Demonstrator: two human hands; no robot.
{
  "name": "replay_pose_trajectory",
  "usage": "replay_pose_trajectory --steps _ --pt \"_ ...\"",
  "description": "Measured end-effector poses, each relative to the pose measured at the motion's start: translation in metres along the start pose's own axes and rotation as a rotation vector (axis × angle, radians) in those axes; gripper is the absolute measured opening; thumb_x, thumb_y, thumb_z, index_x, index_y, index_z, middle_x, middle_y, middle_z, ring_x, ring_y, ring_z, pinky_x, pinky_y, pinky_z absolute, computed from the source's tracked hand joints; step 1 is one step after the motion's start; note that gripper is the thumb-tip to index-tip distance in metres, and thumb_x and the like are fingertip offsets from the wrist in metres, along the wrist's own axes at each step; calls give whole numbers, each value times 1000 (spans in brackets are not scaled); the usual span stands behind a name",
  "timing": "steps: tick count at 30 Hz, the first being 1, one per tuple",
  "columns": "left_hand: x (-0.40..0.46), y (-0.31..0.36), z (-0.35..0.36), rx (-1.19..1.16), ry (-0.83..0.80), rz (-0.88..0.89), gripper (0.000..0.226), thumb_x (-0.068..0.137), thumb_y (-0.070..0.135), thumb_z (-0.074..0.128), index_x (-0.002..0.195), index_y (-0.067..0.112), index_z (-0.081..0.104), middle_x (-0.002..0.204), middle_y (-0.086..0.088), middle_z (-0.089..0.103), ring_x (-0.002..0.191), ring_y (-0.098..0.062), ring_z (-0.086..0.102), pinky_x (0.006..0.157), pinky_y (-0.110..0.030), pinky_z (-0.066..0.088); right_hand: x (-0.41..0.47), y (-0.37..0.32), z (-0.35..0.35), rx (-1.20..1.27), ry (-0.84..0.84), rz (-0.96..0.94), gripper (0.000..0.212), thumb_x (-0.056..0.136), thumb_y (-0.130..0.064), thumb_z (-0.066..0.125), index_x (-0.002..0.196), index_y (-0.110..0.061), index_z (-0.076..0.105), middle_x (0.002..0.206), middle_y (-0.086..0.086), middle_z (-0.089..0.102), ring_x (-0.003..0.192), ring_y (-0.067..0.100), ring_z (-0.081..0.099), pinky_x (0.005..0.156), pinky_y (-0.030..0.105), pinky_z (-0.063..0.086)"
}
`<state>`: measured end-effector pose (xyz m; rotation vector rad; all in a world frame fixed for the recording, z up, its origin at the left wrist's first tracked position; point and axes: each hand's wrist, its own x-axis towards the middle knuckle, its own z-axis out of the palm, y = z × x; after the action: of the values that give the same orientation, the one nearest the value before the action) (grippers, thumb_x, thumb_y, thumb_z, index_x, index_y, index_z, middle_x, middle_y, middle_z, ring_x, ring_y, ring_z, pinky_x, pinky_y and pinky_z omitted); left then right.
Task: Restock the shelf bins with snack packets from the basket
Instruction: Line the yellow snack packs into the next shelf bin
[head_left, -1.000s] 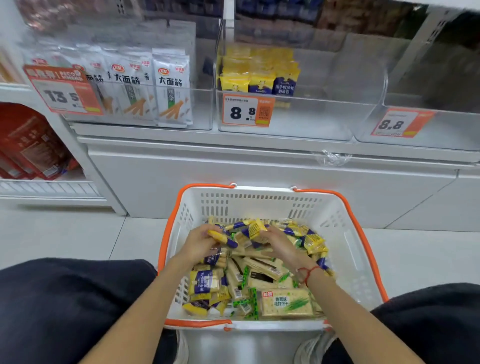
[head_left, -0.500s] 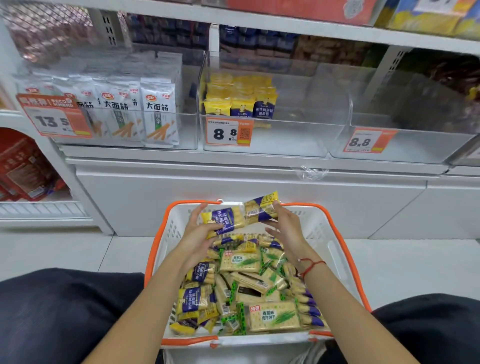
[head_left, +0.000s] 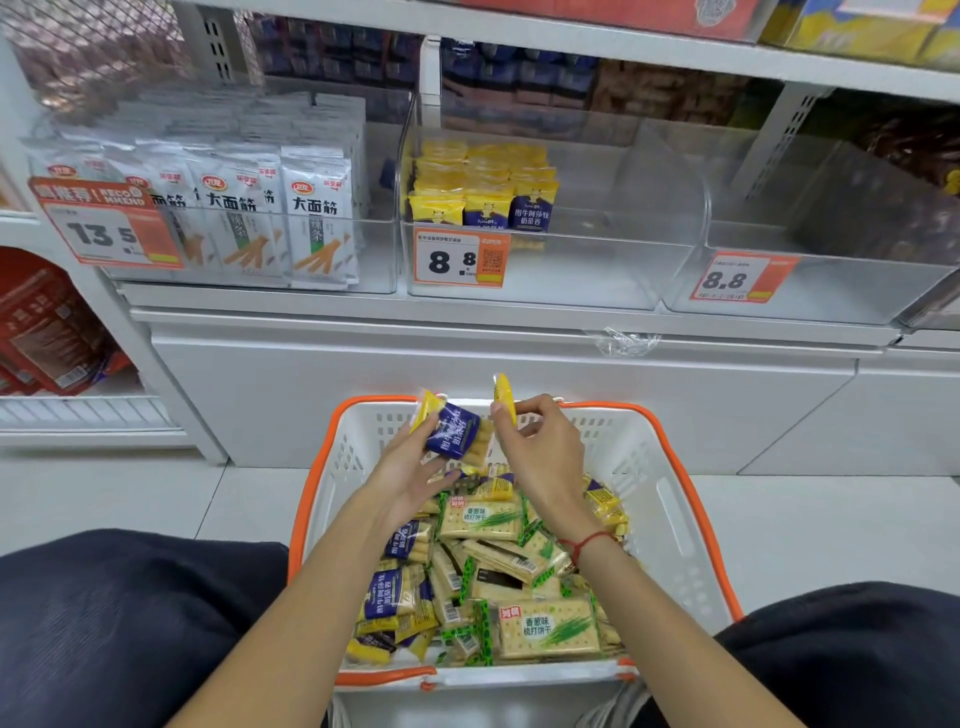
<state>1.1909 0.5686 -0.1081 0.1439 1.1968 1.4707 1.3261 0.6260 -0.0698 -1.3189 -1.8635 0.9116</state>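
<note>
Blue-and-yellow packet (head_left: 457, 431) sits gripped in my left hand (head_left: 410, 467), above the far end of the basket (head_left: 670, 493). My right hand (head_left: 540, 452) pinches another yellow packet (head_left: 504, 395) by its edge. More packets (head_left: 483, 571) fill the basket; the middle bin (head_left: 597, 260) stands beyond.

Arms: bare, no sleeves in view
Right wrist: thin red string bracelet (head_left: 586, 543)
Legs: dark navy trousers (head_left: 119, 623), loose, plain cloth
</note>
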Motion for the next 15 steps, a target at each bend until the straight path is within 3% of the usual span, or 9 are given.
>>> replay_pose_trajectory --steps 3,5,8,11,13,15 --pt "-1 -3 2 70 -8 -12 44 96 32 56 138 23 44 122 -3 64 103 -18 64 99 -40 47 -2 2 6 -205 -53 -66 24 94 -41 51 96 -18 46 76 -8 53 71 14 54 50 21 32" --pt "-2 -5 3 127 -32 -26 38 95 32 57 131 19 53 109 -1 69 94 -15 65 96 -36 49 -3 5 12 -257 -144 -65 23 91 -38 54 98 -18 44 86 -4 54 83 15 52 54 22 33" --pt "-4 -7 4 177 -33 -53 32 95 32 57 121 15 60 97 -1 68 91 -15 64 90 -32 51 0 6 16 -219 -350 20 31 89 -36 60 110 -18 46 97 -4 55 95 19 54 69 27 43" --pt "-3 -11 -5 191 13 -95 26 96 34 54 119 21 60 103 0 69 94 -15 63 89 -32 49 8 8 13 -65 -562 180 40 92 -19 55 130 -13 47 128 2 52 110 20 54 90 31 46" --pt "-3 -14 -12 183 -3 -153 27 97 37 52 119 24 59 108 0 68 95 -14 61 82 -29 48 11 14 10 -79 -588 135 45 86 1 54 129 -10 52 134 6 52 104 13 54 88 25 46" --pt "-3 -15 -16 165 -24 -202 24 96 38 52 114 24 60 100 1 69 91 -12 60 79 -27 46 14 19 7 -126 -548 67 43 81 3 63 120 -13 60 124 4 60 88 8 55 84 24 49"
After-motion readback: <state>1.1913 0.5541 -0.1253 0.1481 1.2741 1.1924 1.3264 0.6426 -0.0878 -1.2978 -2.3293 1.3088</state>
